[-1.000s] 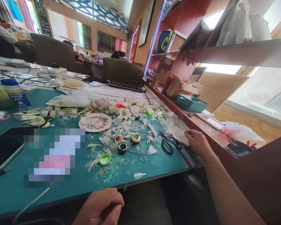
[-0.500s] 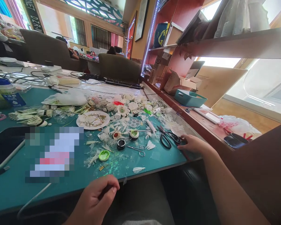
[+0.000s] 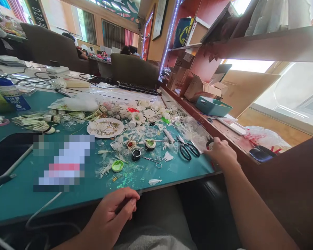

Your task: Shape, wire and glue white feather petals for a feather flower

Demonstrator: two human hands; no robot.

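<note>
My left hand is at the table's front edge, fingers curled and thumb pressed against them; whatever is in the pinch, if anything, is too small to see. At the right edge of the table, my right hand closes around a dark, rounded item, mostly covered by the fingers. Just left of it lie black-handled scissors, apart from the hand. Closer to the middle are small metal scissors, a black jar, a green-filled pot, a green lid and a white feather piece.
Shuttlecocks and feather scraps heap up behind, beside a white plate of gold-coloured bits. A blurred-out screen and a blue-capped bottle are at left. The wooden ledge on the right bears a teal basket.
My right hand has moved right, away from the scissors, and now closes around the dark item. My left hand stays curled, slightly further right in the picture. The view has shifted a little.
</note>
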